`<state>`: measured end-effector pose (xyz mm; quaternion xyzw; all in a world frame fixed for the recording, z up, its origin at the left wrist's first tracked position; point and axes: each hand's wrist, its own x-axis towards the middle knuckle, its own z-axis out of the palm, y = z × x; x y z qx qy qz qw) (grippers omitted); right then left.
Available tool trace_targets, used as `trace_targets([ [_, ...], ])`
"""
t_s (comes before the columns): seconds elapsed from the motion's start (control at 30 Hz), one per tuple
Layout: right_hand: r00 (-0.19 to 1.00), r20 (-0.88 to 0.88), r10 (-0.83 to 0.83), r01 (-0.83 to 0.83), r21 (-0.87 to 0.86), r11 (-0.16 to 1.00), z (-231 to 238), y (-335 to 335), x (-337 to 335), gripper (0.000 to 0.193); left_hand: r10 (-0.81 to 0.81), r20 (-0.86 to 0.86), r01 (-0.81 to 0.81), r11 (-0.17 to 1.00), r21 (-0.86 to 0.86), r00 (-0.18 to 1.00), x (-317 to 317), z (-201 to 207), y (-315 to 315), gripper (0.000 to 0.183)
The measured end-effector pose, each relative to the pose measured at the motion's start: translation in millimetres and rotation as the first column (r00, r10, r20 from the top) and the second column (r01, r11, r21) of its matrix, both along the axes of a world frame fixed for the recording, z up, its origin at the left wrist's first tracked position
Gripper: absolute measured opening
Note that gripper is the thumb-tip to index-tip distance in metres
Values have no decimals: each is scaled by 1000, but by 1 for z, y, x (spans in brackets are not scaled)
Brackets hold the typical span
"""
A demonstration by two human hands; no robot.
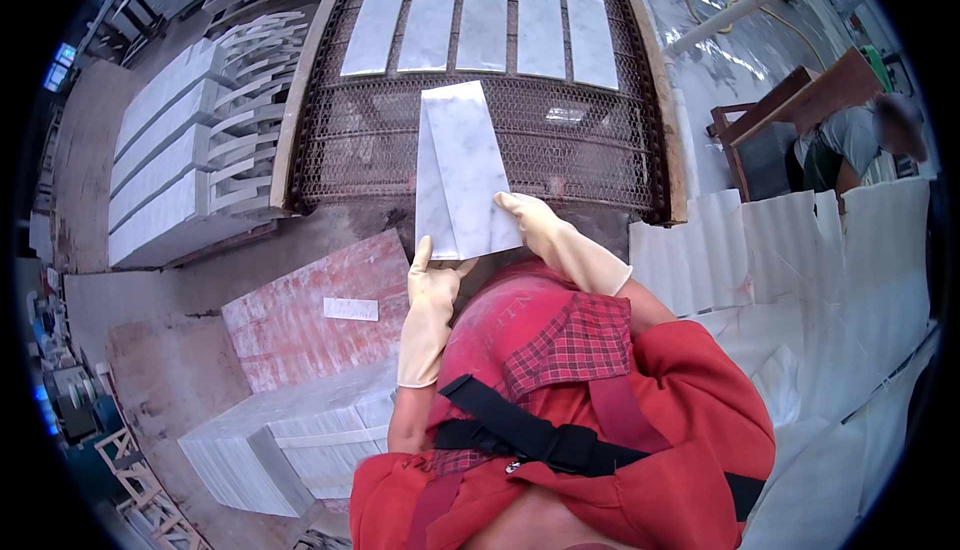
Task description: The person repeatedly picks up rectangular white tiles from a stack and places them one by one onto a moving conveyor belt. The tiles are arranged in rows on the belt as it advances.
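Two white-grey marble tiles (474, 170) lie overlapped and slightly fanned in front of my body, over the near end of a mesh conveyor belt (350, 140). My left hand (430, 300), in a cream rubber glove, is closed on their lower left corner, its thumb on the near edge and its other fingers partly hidden beneath. The gloved right hand (560, 238) grips the right edge, thumb on top and fingers mostly out of sight underneath. Farther up the belt, several rectangular marble tiles (482, 30) lie flat in rows.
Stacked, strapped tiles (165, 180) stand left of the belt. A reddish board (300, 335) bearing a small paper slip (350, 309) and another tile stack (245, 465) are at lower left. White foam sheeting (790, 250) spreads on the right, where another person (850, 145) bends.
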<state>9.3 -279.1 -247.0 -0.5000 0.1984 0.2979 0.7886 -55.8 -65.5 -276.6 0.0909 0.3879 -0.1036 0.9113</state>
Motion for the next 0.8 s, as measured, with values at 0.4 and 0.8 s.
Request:
trace_targets([
  [0.4, 908, 87, -409, 392, -518, 760, -21, -109, -20, 59, -24, 32, 23, 999, 37, 999, 6, -2, -4, 58],
  [0.8, 886, 182, -427, 413, -728, 547, -76, -211, -64, 64, -86, 35, 79, 983, 163, 996, 11, -2, -3, 57],
])
